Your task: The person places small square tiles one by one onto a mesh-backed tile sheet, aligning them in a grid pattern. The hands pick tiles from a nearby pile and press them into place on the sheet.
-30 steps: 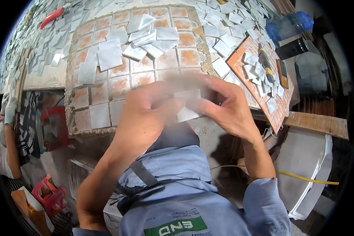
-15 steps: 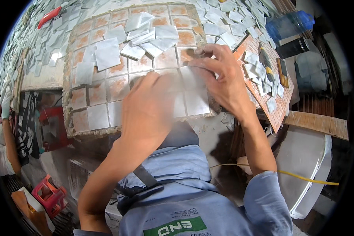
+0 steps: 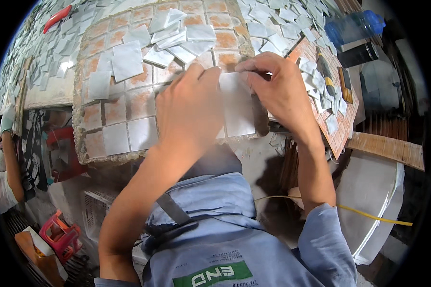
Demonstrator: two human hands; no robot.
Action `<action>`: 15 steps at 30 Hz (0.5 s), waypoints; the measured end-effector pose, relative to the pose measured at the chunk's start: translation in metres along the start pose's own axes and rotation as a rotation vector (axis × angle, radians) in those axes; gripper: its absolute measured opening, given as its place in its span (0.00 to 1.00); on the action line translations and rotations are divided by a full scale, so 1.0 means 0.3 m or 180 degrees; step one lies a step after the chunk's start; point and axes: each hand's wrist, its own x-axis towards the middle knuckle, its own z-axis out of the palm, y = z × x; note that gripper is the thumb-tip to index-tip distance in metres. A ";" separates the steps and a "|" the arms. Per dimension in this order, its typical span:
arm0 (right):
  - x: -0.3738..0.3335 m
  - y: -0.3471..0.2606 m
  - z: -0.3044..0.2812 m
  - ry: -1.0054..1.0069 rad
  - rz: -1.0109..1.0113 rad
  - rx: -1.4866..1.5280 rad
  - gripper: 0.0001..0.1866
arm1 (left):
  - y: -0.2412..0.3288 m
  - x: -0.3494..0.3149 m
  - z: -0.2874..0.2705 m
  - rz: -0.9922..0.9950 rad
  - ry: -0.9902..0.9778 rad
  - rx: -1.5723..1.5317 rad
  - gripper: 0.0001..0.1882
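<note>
In front of me lies a grid board (image 3: 117,109) of square cells with orange-brown stains and a rough, crusted rim. White square tiles (image 3: 115,138) sit in its near row. At the near right a pale tile (image 3: 238,105) lies between my hands, its surface smeared by motion. My right hand (image 3: 282,88) is closed, with thumb and forefinger pinched at that tile's upper right corner. My left hand (image 3: 189,107) is over the board just left of the tile. Motion blurs its bent fingers, and what is under it is hidden. Loose marble-like tiles (image 3: 170,40) are heaped on the board's far half.
Many loose tiles (image 3: 57,52) cover the surface beyond. On the right an orange gridded sheet (image 3: 342,129) bears tile pieces and a yellow-black tool (image 3: 326,76); a blue bottle (image 3: 354,31) lies behind. At left are a co-worker's arm (image 3: 13,167) and a red stool (image 3: 60,234).
My left hand has shifted slightly right and away from me, uncovering more of the near-row tile at its left. My right hand stays at the tile's corner. The whole view has shifted slightly.
</note>
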 end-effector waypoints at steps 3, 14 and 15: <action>-0.011 0.022 -0.001 -0.0030 -0.0126 -0.0002 0.08 | -0.013 0.009 -0.008 -0.0120 -0.0104 -0.0121 0.19; -0.084 -0.005 0.021 -0.0026 -0.1112 -0.1090 0.17 | 0.004 -0.007 -0.020 0.0300 -0.0231 0.0340 0.17; -0.091 -0.016 0.015 -0.0090 -0.1119 -0.1136 0.17 | 0.005 -0.011 -0.019 0.0391 -0.0204 0.0418 0.17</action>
